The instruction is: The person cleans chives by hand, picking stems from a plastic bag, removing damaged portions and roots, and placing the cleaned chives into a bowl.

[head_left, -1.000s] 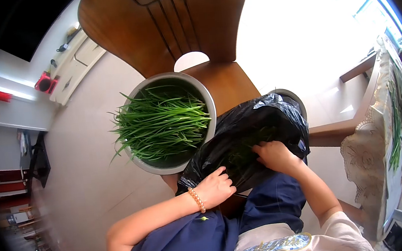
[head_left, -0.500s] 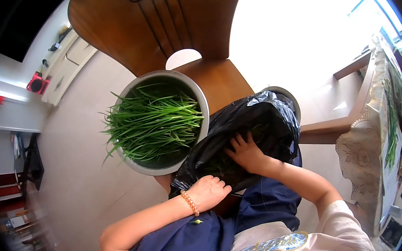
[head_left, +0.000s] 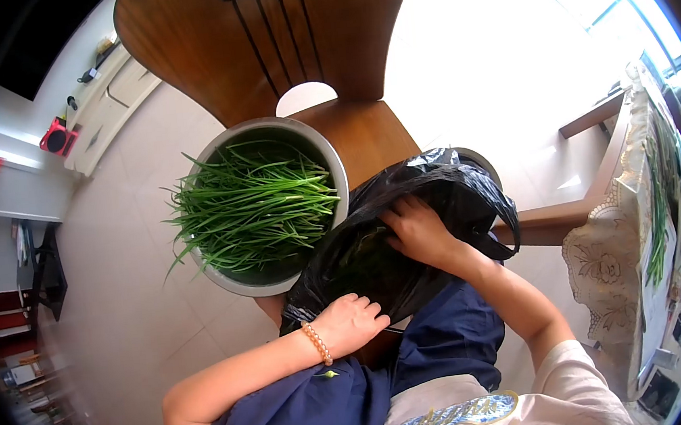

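Observation:
A black plastic bag (head_left: 468, 189) lies open across my lap, its dark inside holding some greenery that is hard to make out. My left hand (head_left: 350, 323), with a beaded bracelet at the wrist, is closed over the bag's near edge. Inside the bag's mouth is my right hand (head_left: 419, 230), its bent fingers apart and close to the far inner wall; nothing shows in them. To the left, a metal basin (head_left: 338, 160) holds a heap of long green stalks, like garlic chives (head_left: 263, 207), with tips hanging over the rim.
The basin rests on a wooden chair (head_left: 366, 133) in front of me. Behind the bag, another round container (head_left: 482, 160) shows partly. At right stands a table with a lace cloth (head_left: 604, 262), bearing more green stalks (head_left: 660, 241). A small green scrap (head_left: 329, 374) lies on my trousers.
My right hand has moved up toward the bag's far side, its fingers less spread. The bag's far edge has shifted and folded over. My left hand stays on the near edge.

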{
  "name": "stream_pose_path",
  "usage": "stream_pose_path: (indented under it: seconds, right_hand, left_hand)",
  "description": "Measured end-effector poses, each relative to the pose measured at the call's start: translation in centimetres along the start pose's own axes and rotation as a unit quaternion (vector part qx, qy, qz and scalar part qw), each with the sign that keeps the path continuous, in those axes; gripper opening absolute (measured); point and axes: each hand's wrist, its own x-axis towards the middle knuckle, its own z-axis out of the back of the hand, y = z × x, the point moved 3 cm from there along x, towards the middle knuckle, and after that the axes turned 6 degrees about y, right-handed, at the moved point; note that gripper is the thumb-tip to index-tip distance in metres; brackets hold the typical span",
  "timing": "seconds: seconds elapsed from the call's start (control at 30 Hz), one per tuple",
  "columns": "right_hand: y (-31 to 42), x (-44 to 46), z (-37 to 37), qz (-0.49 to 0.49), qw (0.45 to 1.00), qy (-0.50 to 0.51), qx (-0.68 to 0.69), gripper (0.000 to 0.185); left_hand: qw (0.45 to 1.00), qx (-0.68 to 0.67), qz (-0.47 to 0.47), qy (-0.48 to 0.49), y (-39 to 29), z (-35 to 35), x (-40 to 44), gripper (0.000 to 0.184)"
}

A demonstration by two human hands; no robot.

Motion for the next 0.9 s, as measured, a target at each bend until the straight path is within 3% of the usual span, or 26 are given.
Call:
stream_pose_path:
  seconds: [0.13, 0.2, 0.23, 0.3, 0.43, 0.5, 0.57, 0.63, 0.67, 0.73, 0.77, 0.8, 0.83, 0.9]
  right_hand:
    - [0.0, -1.3, 1.4, -0.023, 0.999, -0.009, -0.045, 0.042]
    - [-1.5, -2.8, 1.5, -0.128, 0.987, 0.039, 0.087, 0.042]
    - [-2.3, -3.6, 1.3, -0.13, 0.987, 0.04, 0.087, 0.042]
    - [-5.0, -5.5, -0.6, -0.203, 0.971, 0.122, -0.012, 0.033]
    - [-7.6, -6.9, -1.9, -0.172, 0.968, 0.134, -0.122, 0.026]
    - [-8.4, -6.2, -2.2, -0.163, 0.969, 0.075, -0.173, 0.024]
    - [-8.6, -4.8, -1.6, -0.174, 0.973, 0.051, -0.14, 0.022]
    - [-7.0, -2.7, -0.2, -0.217, 0.959, 0.18, 0.042, 0.021]
    - [-6.2, -2.2, -0.7, -0.212, 0.94, 0.266, -0.014, 0.02]
    - [-2.6, -2.4, -1.0, -0.096, 0.965, 0.223, -0.1, 0.022]
    - [-0.9, -3.2, -1.8, -0.06, 0.956, 0.265, -0.114, 0.025]
    - [0.3, -4.8, -3.3, -0.009, 0.958, 0.247, -0.143, 0.023]
    - [1.7, -5.5, -3.2, -0.012, 0.945, 0.303, -0.126, 0.023]
    - [1.9, -6.9, -3.8, 0.031, 0.94, 0.321, -0.11, 0.024]
  left_hand:
    - [1.0, -0.001, -0.001, -0.001, 0.0, 0.3, -0.1, 0.005]
    - [1.0, 0.003, 0.005, -0.013, 0.2, 0.3, -0.2, 0.006]
    - [1.0, 0.008, 0.015, -0.024, 0.3, 0.4, -0.3, 0.006]
    - [0.999, 0.008, 0.026, -0.019, 0.6, 0.6, -0.1, 0.012]
    - [0.996, 0.006, 0.077, -0.034, 1.7, 1.5, 0.5, 0.05]
    - [0.994, 0.029, 0.096, -0.052, 2.4, 1.7, 1.0, 0.06]
    - [0.993, 0.032, 0.103, -0.053, 2.8, 1.8, 1.6, 0.066]
    - [0.988, 0.018, 0.135, -0.071, 3.2, 1.9, 2.2, 0.067]
    - [0.985, -0.006, 0.159, -0.06, 3.2, 2.0, 2.5, 0.062]
    - [0.984, -0.016, 0.167, -0.057, 3.3, 1.9, 2.7, 0.057]
    - [0.983, -0.025, 0.176, -0.054, 3.6, 1.8, 2.9, 0.053]
    - [0.985, 0.019, 0.165, -0.042, 4.0, 1.6, 3.0, 0.048]
    - [0.986, 0.063, 0.153, -0.031, 4.6, 1.6, 3.0, 0.044]
    - [0.978, 0.185, 0.095, -0.022, 5.7, 1.5, 3.0, 0.033]
